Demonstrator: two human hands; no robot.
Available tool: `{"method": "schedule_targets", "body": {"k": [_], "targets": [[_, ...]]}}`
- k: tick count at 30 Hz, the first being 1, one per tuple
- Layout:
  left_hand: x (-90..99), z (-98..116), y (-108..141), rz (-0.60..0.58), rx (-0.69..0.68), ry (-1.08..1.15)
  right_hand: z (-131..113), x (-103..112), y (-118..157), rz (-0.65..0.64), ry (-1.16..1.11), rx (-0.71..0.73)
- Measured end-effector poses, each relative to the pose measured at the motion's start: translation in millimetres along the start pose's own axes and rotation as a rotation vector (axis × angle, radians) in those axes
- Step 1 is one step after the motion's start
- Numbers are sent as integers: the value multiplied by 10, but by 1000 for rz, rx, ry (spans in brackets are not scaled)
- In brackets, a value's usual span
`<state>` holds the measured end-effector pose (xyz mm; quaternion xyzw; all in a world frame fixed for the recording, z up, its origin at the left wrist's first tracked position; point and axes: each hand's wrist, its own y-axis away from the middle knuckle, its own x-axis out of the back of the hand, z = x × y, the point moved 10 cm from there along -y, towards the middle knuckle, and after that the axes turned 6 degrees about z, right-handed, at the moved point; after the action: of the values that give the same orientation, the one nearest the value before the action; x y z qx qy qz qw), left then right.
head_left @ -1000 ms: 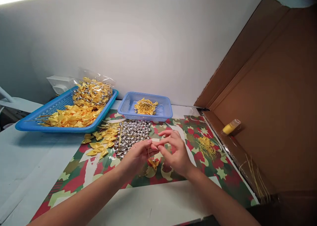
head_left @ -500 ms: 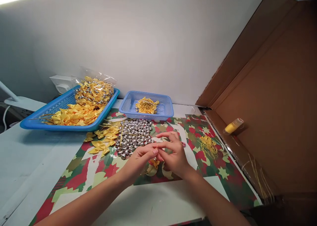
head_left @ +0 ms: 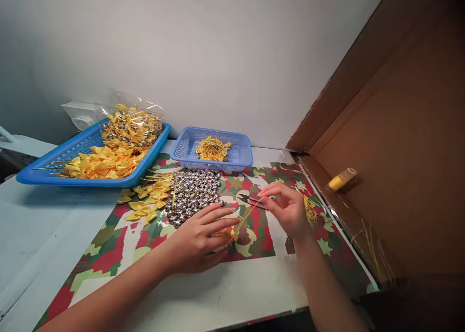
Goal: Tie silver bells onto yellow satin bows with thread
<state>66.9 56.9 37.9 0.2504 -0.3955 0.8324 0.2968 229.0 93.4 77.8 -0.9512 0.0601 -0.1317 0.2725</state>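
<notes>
Pinching one end of a thin yellow cord [head_left: 248,215], the right hand [head_left: 286,208] in the head view has its thumb and index finger closed together. The cord slants down from there toward the left hand [head_left: 203,232], whose fingers are spread over a yellow bow [head_left: 234,234]; whether they touch the bow or grip the cord cannot be told. The step in hand looks like drawing the cord out straight beside the bow. The next move probably calls for a steady pinch and a clear line for the cord.

Small scissors [head_left: 244,197] lie just under the right fingertips, where the cord could snag on them. A dense spread of silver beads [head_left: 196,191] lies close beyond the left hand, with loose yellow bows [head_left: 143,211] beside it. Behind sit a large blue tray [head_left: 36,174] and a smaller blue basket [head_left: 210,165], both holding yellow bows. A tangle of yellow strands [head_left: 310,208] lies past the right hand, near a cardboard wall [head_left: 392,128] edging the table [head_left: 247,283].
</notes>
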Motion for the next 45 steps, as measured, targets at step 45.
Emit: {"method": "schedule_targets", "body": {"k": [45], "targets": [[242, -579, -646, 335, 690, 586, -218, -404, 288, 99, 598, 451]]}}
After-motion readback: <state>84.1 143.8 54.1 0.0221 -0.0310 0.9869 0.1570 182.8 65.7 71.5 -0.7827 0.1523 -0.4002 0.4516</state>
